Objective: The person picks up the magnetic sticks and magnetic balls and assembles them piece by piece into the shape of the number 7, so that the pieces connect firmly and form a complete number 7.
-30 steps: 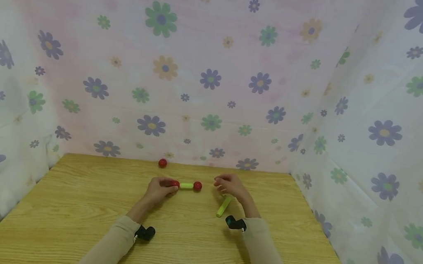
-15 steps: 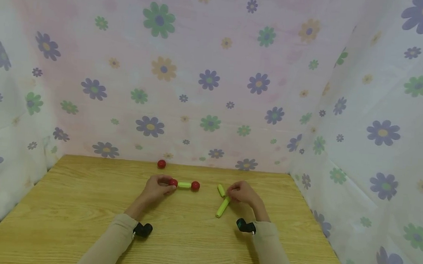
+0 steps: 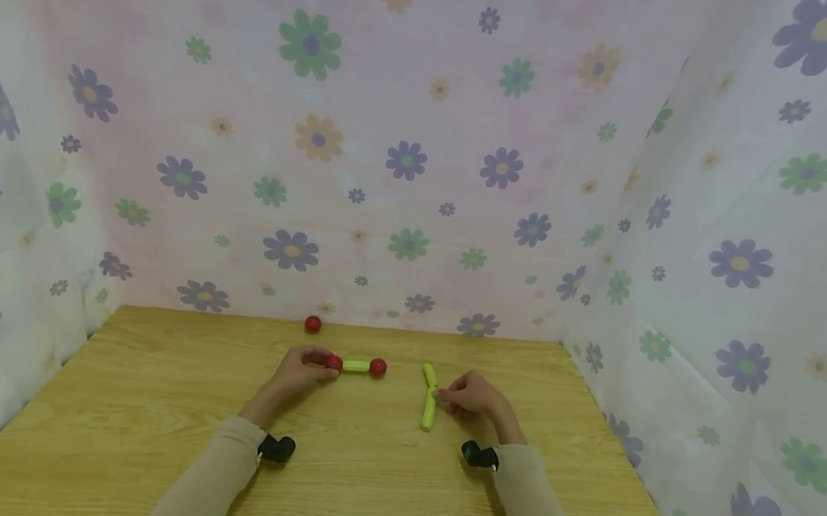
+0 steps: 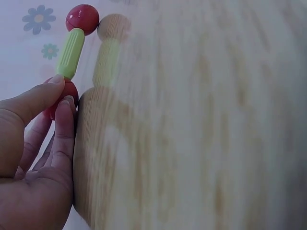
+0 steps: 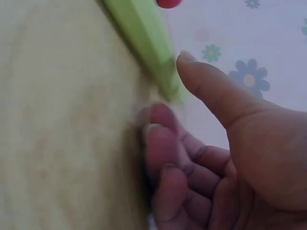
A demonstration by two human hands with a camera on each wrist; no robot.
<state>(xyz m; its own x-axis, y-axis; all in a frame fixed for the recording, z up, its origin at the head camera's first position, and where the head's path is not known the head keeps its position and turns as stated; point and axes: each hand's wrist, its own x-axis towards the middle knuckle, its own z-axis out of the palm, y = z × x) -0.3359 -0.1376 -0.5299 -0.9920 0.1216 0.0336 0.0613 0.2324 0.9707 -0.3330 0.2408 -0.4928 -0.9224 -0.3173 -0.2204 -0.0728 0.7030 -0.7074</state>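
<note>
My left hand (image 3: 300, 372) pinches a red ball (image 4: 64, 98) between thumb and fingers. That ball sits on one end of a ribbed yellow-green stick (image 4: 70, 53), and a second red ball (image 4: 82, 19) caps the other end, low over the table. To the right lie two more yellow-green sticks, a far one (image 3: 429, 374) and a near one (image 3: 429, 411), end to end at a slight bend. My right hand (image 3: 474, 396) is beside where they meet. In the right wrist view its thumb and loosely bent fingers stand apart around a stick's end (image 5: 168, 86).
A loose red ball (image 3: 313, 325) rests at the table's back edge. Flower-printed cloth (image 3: 403, 208) rises behind the wooden table (image 3: 359, 480) and along both sides. A small black camera (image 3: 278, 448) is on the left wrist, another camera (image 3: 478, 455) on the right.
My right hand has drawn back to the right, exposing the far stick, then moved nearer. The near stick has turned from slanted to almost straight. My left hand keeps its hold.
</note>
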